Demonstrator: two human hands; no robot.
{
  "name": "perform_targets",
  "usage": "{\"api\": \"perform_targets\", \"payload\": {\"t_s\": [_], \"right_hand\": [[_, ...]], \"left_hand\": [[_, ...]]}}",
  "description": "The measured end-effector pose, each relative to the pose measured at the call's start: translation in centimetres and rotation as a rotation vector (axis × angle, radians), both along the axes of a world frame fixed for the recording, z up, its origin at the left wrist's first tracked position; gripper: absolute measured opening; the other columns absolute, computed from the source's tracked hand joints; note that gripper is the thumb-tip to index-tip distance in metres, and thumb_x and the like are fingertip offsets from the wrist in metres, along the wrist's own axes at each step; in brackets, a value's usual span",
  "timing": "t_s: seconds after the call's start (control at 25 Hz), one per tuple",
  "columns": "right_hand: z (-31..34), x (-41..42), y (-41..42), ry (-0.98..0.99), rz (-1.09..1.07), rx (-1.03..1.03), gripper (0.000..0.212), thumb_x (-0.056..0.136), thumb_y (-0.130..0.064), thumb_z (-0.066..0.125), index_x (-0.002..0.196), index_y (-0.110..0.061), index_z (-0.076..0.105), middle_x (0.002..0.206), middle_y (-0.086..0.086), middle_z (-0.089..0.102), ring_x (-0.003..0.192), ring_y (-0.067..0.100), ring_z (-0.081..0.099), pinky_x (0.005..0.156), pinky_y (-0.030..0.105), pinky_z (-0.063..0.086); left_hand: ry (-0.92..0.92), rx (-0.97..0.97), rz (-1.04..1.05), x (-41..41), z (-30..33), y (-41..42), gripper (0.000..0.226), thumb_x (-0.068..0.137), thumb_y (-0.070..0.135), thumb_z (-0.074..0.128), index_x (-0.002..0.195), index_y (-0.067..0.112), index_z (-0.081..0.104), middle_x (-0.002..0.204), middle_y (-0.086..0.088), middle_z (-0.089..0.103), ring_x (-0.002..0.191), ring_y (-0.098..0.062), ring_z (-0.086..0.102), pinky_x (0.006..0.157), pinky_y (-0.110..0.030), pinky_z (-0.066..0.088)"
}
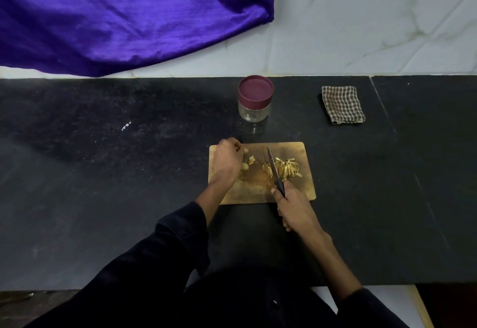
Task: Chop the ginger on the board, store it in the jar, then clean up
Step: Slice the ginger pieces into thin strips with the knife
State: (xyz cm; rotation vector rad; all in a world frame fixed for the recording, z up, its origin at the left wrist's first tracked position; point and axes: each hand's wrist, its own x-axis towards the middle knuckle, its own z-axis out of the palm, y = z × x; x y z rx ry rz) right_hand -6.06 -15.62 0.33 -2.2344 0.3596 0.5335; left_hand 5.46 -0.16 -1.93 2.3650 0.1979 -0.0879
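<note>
A wooden cutting board (304, 185) lies on the black counter. Sliced ginger strips (287, 169) are heaped on its right half. My right hand (296, 209) grips the black handle of a knife (272, 163), its blade lying across the strips and pointing away from me. My left hand (227, 161) rests curled on the board's left side, its fingers holding uncut ginger pieces (247, 163). Behind the board stands a glass jar (254, 112) with a maroon lid (255, 91) on it and a few bits inside.
A folded brown checked cloth (342, 104) lies at the back right of the counter (103, 172). Purple fabric (116, 17) hangs over the white tiled wall at the back left. A seam in the counter runs down its right side.
</note>
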Motion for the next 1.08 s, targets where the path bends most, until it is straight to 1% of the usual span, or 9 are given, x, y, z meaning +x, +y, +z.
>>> {"api": "perform_targets", "payload": {"t_s": [0.16,0.24,0.32,0.44,0.52,0.64,0.72,0.96,1.08], "right_hand": [[-0.16,0.00,0.02,-0.017,0.008,-0.031,0.017,0.104,-0.033,0.043,0.110,-0.017,0.048,0.084,0.007,0.062,0.059,0.018,0.060,0.060,0.044,0.059],[-0.08,-0.01,-0.02,-0.013,0.010,-0.026,0.017,0.104,-0.033,0.043,0.109,-0.017,0.048,0.084,0.007,0.062,0.057,0.016,0.059,0.054,0.037,0.057],[-0.05,-0.06,-0.09,-0.006,-0.001,-0.011,0.018,0.105,-0.033,0.043,0.111,-0.017,0.048,0.085,0.009,0.061,0.053,0.016,0.059,0.044,0.028,0.051],[-0.11,-0.17,-0.18,-0.016,-0.010,-0.011,0.019,0.105,-0.033,0.043,0.111,-0.016,0.048,0.085,0.010,0.062,0.052,0.018,0.060,0.043,0.027,0.051],[-0.12,-0.21,-0.04,-0.010,-0.003,-0.013,0.019,0.105,-0.033,0.043,0.111,-0.017,0.048,0.084,0.009,0.062,0.052,0.018,0.060,0.044,0.027,0.051],[-0.08,-0.27,0.06,-0.008,-0.008,-0.007,0.019,0.104,-0.034,0.043,0.111,-0.017,0.048,0.085,0.009,0.061,0.055,0.018,0.060,0.043,0.025,0.049],[0.04,-0.29,0.01,-0.011,-0.015,-0.004,0.018,0.104,-0.034,0.043,0.108,-0.018,0.048,0.085,0.008,0.061,0.056,0.019,0.060,0.043,0.027,0.051],[0.28,-0.46,-0.10,-0.021,-0.012,-0.013,0.018,0.104,-0.034,0.042,0.108,-0.018,0.048,0.082,0.008,0.061,0.052,0.018,0.060,0.043,0.028,0.052],[0.31,-0.46,-0.10,-0.027,-0.010,-0.012,0.017,0.104,-0.034,0.043,0.108,-0.018,0.048,0.081,0.007,0.060,0.051,0.016,0.059,0.043,0.027,0.050]], "left_hand": [[-0.005,0.053,-0.031,0.02,-0.26,0.03,0.010,0.090,0.021,0.064,0.097,0.014,0.065,0.099,0.000,0.060,0.077,-0.007,0.057,0.064,-0.016,0.044],[-0.018,0.054,-0.060,0.10,-0.19,0.16,0.003,0.090,0.017,0.063,0.092,0.015,0.063,0.093,0.002,0.062,0.073,-0.006,0.057,0.058,-0.012,0.041],[-0.038,0.042,-0.073,0.18,-0.10,0.45,0.005,0.089,0.012,0.061,0.090,0.017,0.063,0.086,0.004,0.064,0.073,-0.005,0.059,0.058,-0.012,0.041],[-0.028,0.020,-0.096,0.51,-0.01,0.73,0.012,0.090,0.009,0.060,0.100,0.013,0.066,0.093,0.001,0.066,0.083,-0.008,0.060,0.071,-0.020,0.049],[-0.014,0.027,-0.113,0.53,0.07,0.80,0.014,0.090,0.012,0.060,0.102,0.011,0.068,0.095,-0.001,0.069,0.085,-0.009,0.061,0.075,-0.021,0.050],[0.028,0.010,-0.115,0.25,0.14,0.67,0.008,0.087,0.018,0.068,0.094,0.014,0.069,0.081,0.006,0.066,0.068,0.001,0.057,0.057,-0.006,0.043],[0.053,-0.002,-0.118,0.23,0.23,0.40,0.005,0.086,0.016,0.069,0.090,0.013,0.069,0.075,0.008,0.062,0.063,0.002,0.055,0.049,-0.004,0.041],[0.078,-0.027,-0.132,0.41,0.59,0.12,0.004,0.086,0.009,0.067,0.088,0.013,0.065,0.079,0.006,0.063,0.064,0.003,0.054,0.048,-0.005,0.041],[0.089,-0.046,-0.134,0.50,0.69,0.22,0.012,0.084,0.011,0.070,0.096,0.013,0.065,0.084,0.003,0.065,0.072,-0.002,0.059,0.058,-0.009,0.044]]}}
